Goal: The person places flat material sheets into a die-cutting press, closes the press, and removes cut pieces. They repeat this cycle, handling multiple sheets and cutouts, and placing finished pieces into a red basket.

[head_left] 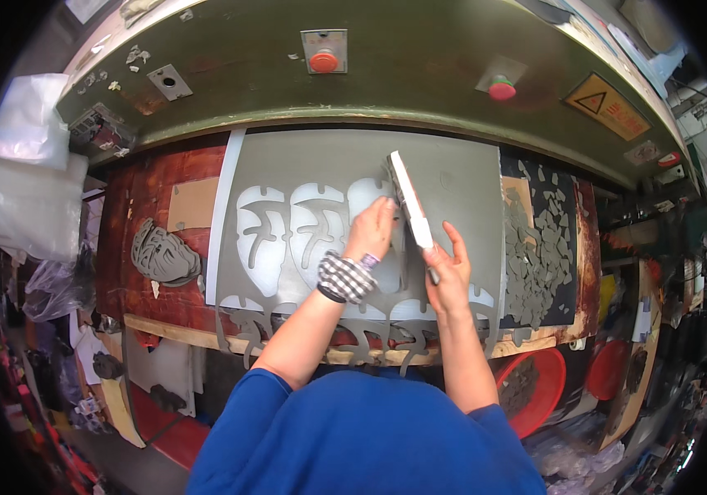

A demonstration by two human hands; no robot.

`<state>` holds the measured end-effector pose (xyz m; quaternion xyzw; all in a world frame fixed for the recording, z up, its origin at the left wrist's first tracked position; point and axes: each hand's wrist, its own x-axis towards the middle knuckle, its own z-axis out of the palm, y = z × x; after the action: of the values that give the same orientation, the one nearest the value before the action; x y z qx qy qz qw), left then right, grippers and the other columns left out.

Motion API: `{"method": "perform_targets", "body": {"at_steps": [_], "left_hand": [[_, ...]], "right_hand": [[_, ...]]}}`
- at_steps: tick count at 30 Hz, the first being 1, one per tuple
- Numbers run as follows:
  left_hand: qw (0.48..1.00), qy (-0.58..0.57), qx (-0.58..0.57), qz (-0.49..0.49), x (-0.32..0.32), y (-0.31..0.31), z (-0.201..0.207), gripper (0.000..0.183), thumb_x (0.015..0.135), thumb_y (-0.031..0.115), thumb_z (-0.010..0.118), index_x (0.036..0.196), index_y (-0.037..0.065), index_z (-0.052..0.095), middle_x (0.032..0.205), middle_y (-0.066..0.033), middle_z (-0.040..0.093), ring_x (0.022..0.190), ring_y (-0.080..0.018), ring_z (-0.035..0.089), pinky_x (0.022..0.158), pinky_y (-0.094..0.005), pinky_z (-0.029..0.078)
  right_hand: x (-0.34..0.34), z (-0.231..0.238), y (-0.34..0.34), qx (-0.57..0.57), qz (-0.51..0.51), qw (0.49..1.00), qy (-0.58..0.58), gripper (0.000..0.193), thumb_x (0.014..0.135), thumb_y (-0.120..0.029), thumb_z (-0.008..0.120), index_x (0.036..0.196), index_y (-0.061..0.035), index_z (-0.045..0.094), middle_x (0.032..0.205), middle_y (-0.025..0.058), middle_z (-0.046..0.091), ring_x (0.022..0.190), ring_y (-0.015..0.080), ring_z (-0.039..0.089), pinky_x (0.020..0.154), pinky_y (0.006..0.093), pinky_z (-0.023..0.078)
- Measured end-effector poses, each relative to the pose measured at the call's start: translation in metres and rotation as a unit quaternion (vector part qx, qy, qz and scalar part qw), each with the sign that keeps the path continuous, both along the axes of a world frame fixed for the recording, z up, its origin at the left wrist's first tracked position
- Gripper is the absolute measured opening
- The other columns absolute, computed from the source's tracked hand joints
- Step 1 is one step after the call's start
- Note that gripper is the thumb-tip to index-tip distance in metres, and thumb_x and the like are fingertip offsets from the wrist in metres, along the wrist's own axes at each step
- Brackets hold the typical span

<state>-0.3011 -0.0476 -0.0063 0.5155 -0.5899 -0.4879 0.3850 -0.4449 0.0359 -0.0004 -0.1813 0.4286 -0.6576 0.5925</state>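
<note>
A flat, white-edged block that looks like a cutting die (407, 196) is held up on its edge, tilted, over a grey sheet (461, 198). My left hand (372, 229) is closed at its left face, with its fingertips partly hidden there. On the right, my right hand (448, 276) grips the lower end, its index finger raised. A small grey piece shows by the right thumb. Left of the hands, the sheet has foot-shaped cut-outs (261, 252) through which a pale board shows. Strips of cut sheet (362, 334) hang over the near edge.
A stack of grey cut pieces (164, 254) lies on the red-brown surface at left. Grey scraps (539, 247) cover a dark area at right. A green machine beam (419, 62) with a red button (323, 61) spans the far side. A red tub (545, 388) stands below right.
</note>
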Motion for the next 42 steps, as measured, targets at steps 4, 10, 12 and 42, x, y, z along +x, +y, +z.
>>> {"method": "perform_targets", "body": {"at_steps": [4,10,12,42], "left_hand": [[0.979,-0.174,0.004,0.105,0.061,0.006,-0.026,0.041,0.098,0.031,0.04,0.086,-0.001,0.062,0.073,-0.0232,0.062,0.07,-0.0397,0.062,0.065,-0.0475,0.047],[0.926,-0.341,0.005,0.164,0.171,0.033,-0.048,0.042,0.097,0.035,0.049,0.08,-0.002,0.061,0.065,-0.0148,0.062,0.054,-0.0265,0.06,0.053,-0.0399,0.047],[0.909,-0.359,0.13,0.166,0.183,0.037,-0.028,0.041,0.096,0.037,0.051,0.084,-0.001,0.062,0.068,-0.0167,0.064,0.065,-0.0343,0.063,0.063,-0.0443,0.049],[0.955,-0.233,-0.176,0.043,0.127,0.05,0.007,0.019,0.086,0.002,0.059,0.103,-0.001,0.065,0.089,-0.0151,0.065,0.079,-0.0292,0.062,0.072,-0.0356,0.05]], "right_hand": [[-0.051,-0.003,0.019,-0.033,-0.065,0.996,-0.054,0.048,0.088,0.002,0.059,0.133,0.0016,0.043,0.124,0.0196,0.055,0.111,0.028,0.058,0.103,0.0465,0.045],[-0.145,0.01,0.109,-0.079,-0.259,0.96,-0.077,0.052,0.095,-0.017,0.051,0.142,-0.002,0.034,0.139,0.0216,0.043,0.127,0.0401,0.043,0.112,0.0581,0.03],[-0.175,0.014,0.139,-0.102,-0.273,0.924,-0.245,0.058,0.094,-0.027,0.054,0.144,-0.0049,0.033,0.147,0.0221,0.031,0.134,0.0494,0.025,0.115,0.0579,0.024],[-0.016,-0.021,-0.027,-0.053,-0.025,0.72,0.692,0.079,0.06,-0.011,0.085,0.131,-0.0053,0.051,0.137,0.031,0.03,0.124,0.0498,0.033,0.102,0.0529,0.033]]}}
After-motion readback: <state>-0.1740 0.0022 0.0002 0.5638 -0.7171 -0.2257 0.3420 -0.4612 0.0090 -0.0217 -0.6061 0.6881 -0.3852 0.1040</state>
